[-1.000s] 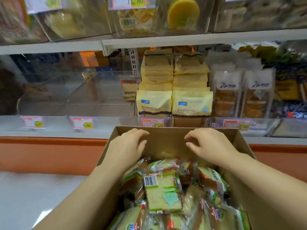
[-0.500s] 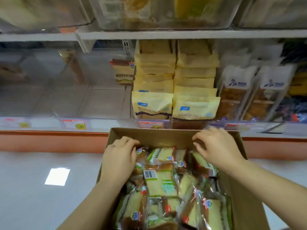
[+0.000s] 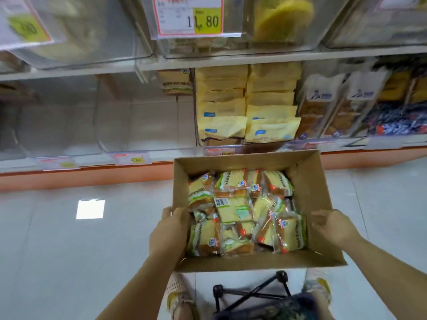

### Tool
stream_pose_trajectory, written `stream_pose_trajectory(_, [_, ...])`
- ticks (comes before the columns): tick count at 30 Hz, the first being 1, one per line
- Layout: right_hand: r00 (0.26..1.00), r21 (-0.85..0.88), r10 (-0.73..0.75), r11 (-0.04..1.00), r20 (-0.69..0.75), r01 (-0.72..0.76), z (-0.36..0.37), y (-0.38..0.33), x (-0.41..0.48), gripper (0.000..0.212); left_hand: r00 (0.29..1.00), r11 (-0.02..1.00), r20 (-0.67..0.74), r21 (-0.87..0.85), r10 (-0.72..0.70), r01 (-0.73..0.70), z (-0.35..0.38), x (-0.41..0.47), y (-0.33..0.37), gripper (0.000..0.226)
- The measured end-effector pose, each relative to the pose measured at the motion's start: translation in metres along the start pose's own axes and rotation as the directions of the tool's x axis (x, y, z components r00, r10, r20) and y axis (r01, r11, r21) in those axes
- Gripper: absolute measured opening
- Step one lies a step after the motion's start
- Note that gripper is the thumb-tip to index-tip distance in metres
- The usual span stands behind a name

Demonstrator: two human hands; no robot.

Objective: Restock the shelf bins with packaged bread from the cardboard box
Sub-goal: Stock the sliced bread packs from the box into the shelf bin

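Head view, looking down: the cardboard box (image 3: pixel 309 181) sits open-topped just in front of the lower shelf (image 3: pixel 92 179), its far wall towards the shelf's orange front edge. It's packed with packaged bread (image 3: pixel 233 211), clear wrappers with green and yellow print, one pack near the middle showing a barcode label.

The left hand (image 3: pixel 169 229) is on the box's left wall close to the near-left corner, fingers (image 3: pixel 179 211) curled over the rim and clamped on the cardboard. The right hand (image 3: pixel 332 224) is at the right wall, fingers spread apart and loosely bent; it seems to hold nothing, though contact with the wall is hard to judge from here.

On the lower shelf, the clear bin (image 3: pixel 138 125) left of centre has a single bread pack (image 3: pixel 176 82) at its back right corner. Right of it, yellow packets (image 3: pixel 247 107) are stacked in two columns. Overhead, a price tag (image 3: pixel 187 17) reads 80. Below the box's near edge, a black folding frame (image 3: pixel 251 292) stands on the pale floor (image 3: pixel 69 250).
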State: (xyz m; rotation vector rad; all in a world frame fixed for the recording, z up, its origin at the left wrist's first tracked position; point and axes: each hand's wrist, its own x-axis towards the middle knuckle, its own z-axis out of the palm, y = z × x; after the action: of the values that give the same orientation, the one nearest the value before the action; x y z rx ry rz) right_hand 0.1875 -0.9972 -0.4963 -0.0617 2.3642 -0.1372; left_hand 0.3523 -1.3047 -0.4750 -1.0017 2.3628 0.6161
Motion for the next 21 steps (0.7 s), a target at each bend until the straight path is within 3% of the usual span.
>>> stream_pose_trajectory(4, [0.989, -0.135, 0.076, 0.987, -0.126, -0.093, 0.003, 0.003, 0.007, 0.034, 0.999, 1.0, -0.041, 0.009, 0.022, -0.022, -0.001, 0.013, 0.0, 0.047])
stream_pose_trajectory(7, [0.977, -0.175, 0.033, 0.982, -0.213, -0.072, 0.005, 0.004, 0.008, 0.033, 0.984, 0.976, -0.13, -0.195, -0.12, 0.093, 0.013, 0.017, -0.004, 0.058])
stream_pose_trajectory(12, [0.975, -0.121, -0.006, 0.992, -0.224, -0.022, 0.008, -0.001, -0.014, 0.032, 0.967, 0.981, -0.193, -0.132, -0.164, 0.14, 0.025, 0.016, -0.019, 0.024])
stream_pose_trajectory(21, [0.969, -0.122, -0.13, 0.987, -0.209, 0.106, 0.039, -0.07, -0.078, 0.036, 0.946, 0.968, -0.218, -0.133, -0.24, 0.214, 0.006, -0.015, -0.122, 0.027])
